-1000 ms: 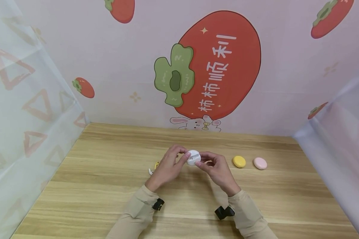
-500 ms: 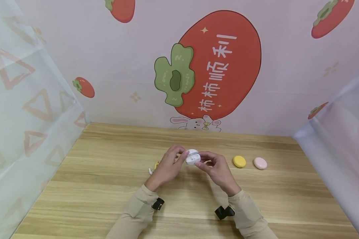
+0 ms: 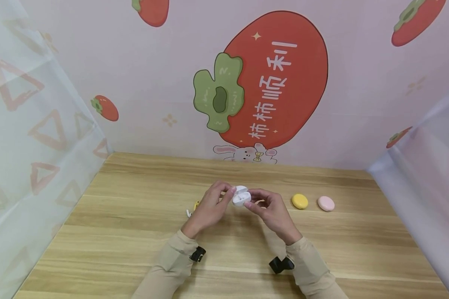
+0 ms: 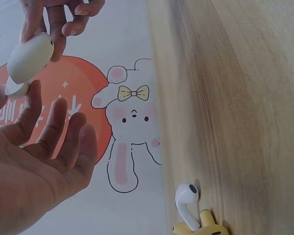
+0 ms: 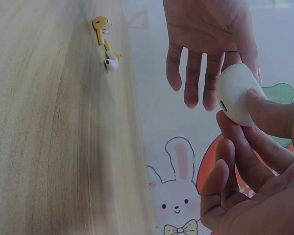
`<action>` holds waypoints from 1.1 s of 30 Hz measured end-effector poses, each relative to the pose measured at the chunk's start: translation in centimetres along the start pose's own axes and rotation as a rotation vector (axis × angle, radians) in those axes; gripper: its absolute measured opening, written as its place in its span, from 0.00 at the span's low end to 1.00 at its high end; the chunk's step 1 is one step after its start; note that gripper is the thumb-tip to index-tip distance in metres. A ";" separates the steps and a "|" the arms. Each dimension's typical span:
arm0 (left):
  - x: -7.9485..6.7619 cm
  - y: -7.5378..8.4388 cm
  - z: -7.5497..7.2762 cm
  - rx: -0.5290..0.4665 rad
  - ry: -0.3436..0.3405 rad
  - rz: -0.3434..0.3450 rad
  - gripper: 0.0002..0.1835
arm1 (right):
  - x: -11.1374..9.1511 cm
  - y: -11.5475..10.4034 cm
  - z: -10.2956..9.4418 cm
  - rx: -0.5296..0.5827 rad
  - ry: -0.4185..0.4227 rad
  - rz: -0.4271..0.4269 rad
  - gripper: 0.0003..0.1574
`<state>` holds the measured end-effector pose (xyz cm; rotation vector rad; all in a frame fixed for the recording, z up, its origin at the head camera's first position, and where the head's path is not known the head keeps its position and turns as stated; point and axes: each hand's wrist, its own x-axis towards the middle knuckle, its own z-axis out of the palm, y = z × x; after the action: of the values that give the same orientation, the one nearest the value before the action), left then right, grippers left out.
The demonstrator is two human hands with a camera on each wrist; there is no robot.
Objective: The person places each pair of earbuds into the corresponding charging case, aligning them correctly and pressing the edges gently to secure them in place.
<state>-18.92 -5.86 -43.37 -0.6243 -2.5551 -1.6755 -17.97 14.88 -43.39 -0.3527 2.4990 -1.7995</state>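
White case (image 3: 240,202) (lid (image 3: 241,189) raised) lies between left fingers (image 4: 31,106) and right fingers (image 5: 244,155), both clamped on it.

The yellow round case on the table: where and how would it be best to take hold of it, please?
Probably by the near and far edges of the yellow case, coming from above with the right hand, once it leaves the white case. It lies flat on the table, low and rounded, with the pink case apart on its right, so those edges look free.
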 end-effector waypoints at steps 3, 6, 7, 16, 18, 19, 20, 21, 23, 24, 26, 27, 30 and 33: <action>0.0 0.1 0.0 -0.005 0.002 -0.003 0.17 | 0.0 0.0 0.0 -0.004 0.000 0.005 0.18; 0.0 0.1 -0.1 -0.010 0.002 -0.013 0.17 | 0.1 0.0 0.0 -0.007 0.002 0.009 0.18; 0.0 0.1 -0.1 -0.009 0.002 -0.013 0.18 | 0.1 0.0 0.0 -0.006 0.002 0.009 0.18; 0.1 -0.1 -0.1 -0.010 0.008 -0.021 0.19 | 0.0 -0.2 0.1 0.007 -0.004 0.005 0.17; 0.1 -0.1 -0.1 -0.011 0.011 -0.024 0.20 | 0.0 -0.2 0.1 0.007 -0.006 0.003 0.17; 0.1 -0.1 -0.1 -0.010 0.013 -0.024 0.20 | 0.0 -0.2 0.1 0.007 -0.006 0.003 0.17; 0.1 -0.1 -0.1 -0.010 0.014 -0.025 0.20 | 0.0 -0.2 0.1 0.006 -0.006 0.002 0.17; 0.1 -0.1 -0.1 -0.010 0.016 -0.026 0.20 | 0.0 -0.2 0.1 0.006 -0.006 0.002 0.17; 0.1 -0.1 -0.1 -0.013 0.018 -0.031 0.20 | -0.1 -0.3 0.1 0.007 -0.007 0.002 0.17; 0.1 0.0 -0.1 -0.014 0.019 -0.035 0.20 | -0.1 -0.3 0.1 0.007 -0.007 0.003 0.17; 0.0 0.0 -0.2 -0.014 0.018 -0.040 0.20 | -0.1 -0.3 0.1 0.008 -0.007 0.008 0.17; 0.0 0.1 -0.2 -0.014 0.017 -0.043 0.21 | -0.1 -0.3 0.0 0.008 -0.007 0.010 0.17; 0.0 0.1 -0.5 -0.009 0.015 -0.042 0.21 | -0.1 -0.3 0.0 0.006 -0.004 0.013 0.18; 0.1 0.0 -0.9 0.000 0.023 -0.034 0.21 | 0.0 -0.3 0.0 -0.001 0.000 0.011 0.18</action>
<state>-19.14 -6.64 -42.93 -0.5608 -2.5647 -1.6822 -17.91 14.79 -43.11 -0.3378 2.4975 -1.7939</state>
